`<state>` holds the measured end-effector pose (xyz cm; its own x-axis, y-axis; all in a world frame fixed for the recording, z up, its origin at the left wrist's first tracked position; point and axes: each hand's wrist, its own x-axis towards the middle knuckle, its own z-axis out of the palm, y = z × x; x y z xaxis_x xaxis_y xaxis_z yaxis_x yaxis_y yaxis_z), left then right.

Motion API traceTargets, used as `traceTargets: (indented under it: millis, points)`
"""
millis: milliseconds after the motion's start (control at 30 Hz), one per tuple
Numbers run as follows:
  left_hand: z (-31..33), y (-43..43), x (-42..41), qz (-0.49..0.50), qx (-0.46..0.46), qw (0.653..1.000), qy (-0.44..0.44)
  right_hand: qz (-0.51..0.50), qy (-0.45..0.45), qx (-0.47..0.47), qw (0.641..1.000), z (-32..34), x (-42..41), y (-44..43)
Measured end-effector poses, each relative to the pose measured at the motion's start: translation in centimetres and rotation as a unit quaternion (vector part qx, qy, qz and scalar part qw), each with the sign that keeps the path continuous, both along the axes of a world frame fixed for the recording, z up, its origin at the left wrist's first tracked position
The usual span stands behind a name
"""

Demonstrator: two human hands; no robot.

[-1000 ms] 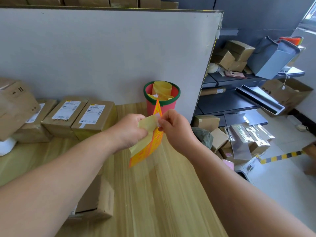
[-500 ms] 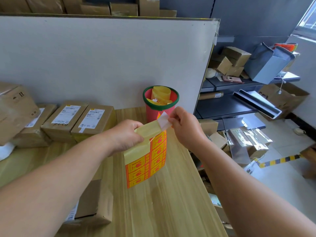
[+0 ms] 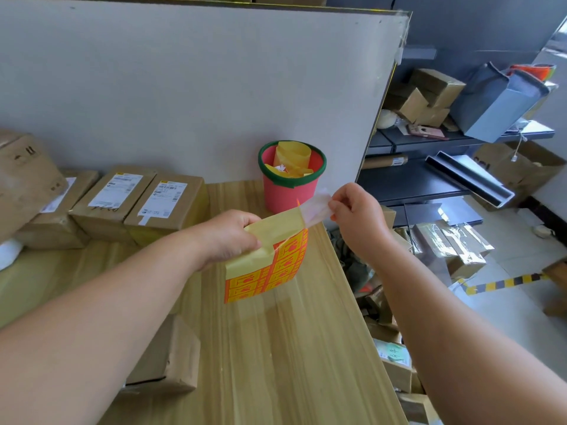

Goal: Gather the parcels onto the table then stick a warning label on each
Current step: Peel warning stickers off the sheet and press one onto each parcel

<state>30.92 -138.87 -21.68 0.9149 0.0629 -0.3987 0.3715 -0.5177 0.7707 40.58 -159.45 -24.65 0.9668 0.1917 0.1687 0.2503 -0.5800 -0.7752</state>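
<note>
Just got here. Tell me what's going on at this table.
A person's left hand holds a sheet of orange-and-yellow warning labels above the wooden table. The right hand pinches a pale strip peeled up from the sheet's top corner. Brown parcels sit along the partition; no orange label shows on them.

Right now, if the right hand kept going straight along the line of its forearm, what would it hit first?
Probably the red bucket, just ahead of the right hand and its pinched label; depth is unclear, so it might pass over the rim.
</note>
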Motion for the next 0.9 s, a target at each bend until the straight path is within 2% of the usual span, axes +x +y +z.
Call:
traceTargets:
  millis: [333,500,600,700,800,833,900]
  points:
    - [-1.9,1.1,1.5,0.019,-0.013,0.999,0.028,-0.064,0.025,0.011,0.998,-1.7,2.4,-0.8]
    - [-3.3,1.3,2.2,0.037,-0.021,0.998,0.042,-0.156,0.052,0.060,0.985,-2.7,3.7,-1.1]
    - [-4.2,2.0,2.3,0.093,-0.058,0.992,0.060,-0.211,0.060,0.086,0.972,-3.1,4.2,-1.7]
    - [-4.8,2.7,2.4,0.152,-0.164,0.970,0.092,-0.189,0.066,0.078,0.977,-3.8,4.1,-1.1]
    - [-5.3,3.6,2.7,0.201,-0.281,0.932,0.107,-0.156,0.070,0.085,0.982,-4.5,3.5,0.4]
    - [-5.7,4.0,2.7,0.222,-0.287,0.926,0.109,-0.146,0.068,0.085,0.983,-4.7,3.3,0.9]
    - [-6.7,4.8,2.6,0.276,-0.228,0.927,0.114,-0.126,0.069,0.077,0.987,-5.0,2.8,1.9]
